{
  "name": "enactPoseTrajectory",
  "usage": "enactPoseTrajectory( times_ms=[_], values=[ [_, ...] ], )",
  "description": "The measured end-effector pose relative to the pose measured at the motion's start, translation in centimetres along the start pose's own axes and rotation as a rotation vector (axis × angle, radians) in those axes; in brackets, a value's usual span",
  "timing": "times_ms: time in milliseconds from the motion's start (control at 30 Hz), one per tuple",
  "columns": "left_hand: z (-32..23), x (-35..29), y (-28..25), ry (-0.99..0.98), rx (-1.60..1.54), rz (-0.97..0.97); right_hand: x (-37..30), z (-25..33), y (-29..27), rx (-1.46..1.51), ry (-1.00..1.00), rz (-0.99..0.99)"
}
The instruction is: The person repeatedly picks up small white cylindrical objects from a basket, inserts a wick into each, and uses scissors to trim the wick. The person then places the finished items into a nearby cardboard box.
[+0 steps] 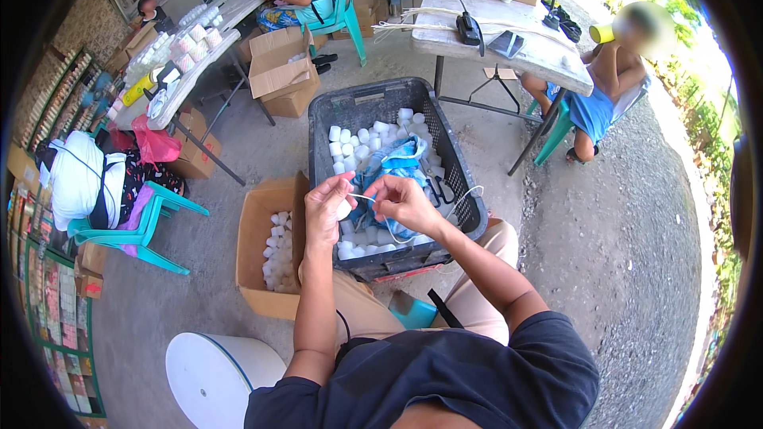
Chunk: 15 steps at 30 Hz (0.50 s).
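My left hand (326, 210) is closed around a small white rounded piece (343, 210), mostly covered by the fingers. A thin white cord (362, 197) stretches from it to my right hand (404, 205), whose thumb and fingertips pinch it. More of the cord loops below my right hand and out over the crate's right side. Both hands are above the near part of a black plastic crate (451, 143). Inside lie many small white cylinders (366, 136), a blue and white patterned cloth (407, 152) and a dark forked item (438, 191).
An open cardboard box (254, 226) of white cylinders stands left of the crate. A white round container (199, 381) is at lower left, teal chairs (151, 226) further left. Tables (517, 28) stand at far right and left. Two people sit at far left, another at right.
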State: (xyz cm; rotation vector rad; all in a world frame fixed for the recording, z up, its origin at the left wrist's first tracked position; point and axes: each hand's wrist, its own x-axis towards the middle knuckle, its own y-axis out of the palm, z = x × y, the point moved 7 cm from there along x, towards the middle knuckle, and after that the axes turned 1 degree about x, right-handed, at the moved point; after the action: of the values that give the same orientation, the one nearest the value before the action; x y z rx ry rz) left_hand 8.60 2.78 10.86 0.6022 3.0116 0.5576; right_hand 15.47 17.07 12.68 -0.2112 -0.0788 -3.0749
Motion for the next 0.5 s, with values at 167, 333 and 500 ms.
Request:
enactPoseTrajectory(
  times_ms=[167, 333, 500],
  values=[
    [1.2, -0.9, 1.7, -0.055, -0.124, 0.055, -1.8, 0.1, -1.1, -0.013, -0.044, -0.116],
    [2.0, -1.9, 1.7, -0.036, -0.241, -0.002, -2.6, 0.2, -0.6, -0.001, -0.081, -0.182],
    [0.7, -2.3, 1.3, 0.108, 0.01, -0.021, -3.5, 1.7, -0.6, -0.244, -0.175, -0.311]
  ],
)
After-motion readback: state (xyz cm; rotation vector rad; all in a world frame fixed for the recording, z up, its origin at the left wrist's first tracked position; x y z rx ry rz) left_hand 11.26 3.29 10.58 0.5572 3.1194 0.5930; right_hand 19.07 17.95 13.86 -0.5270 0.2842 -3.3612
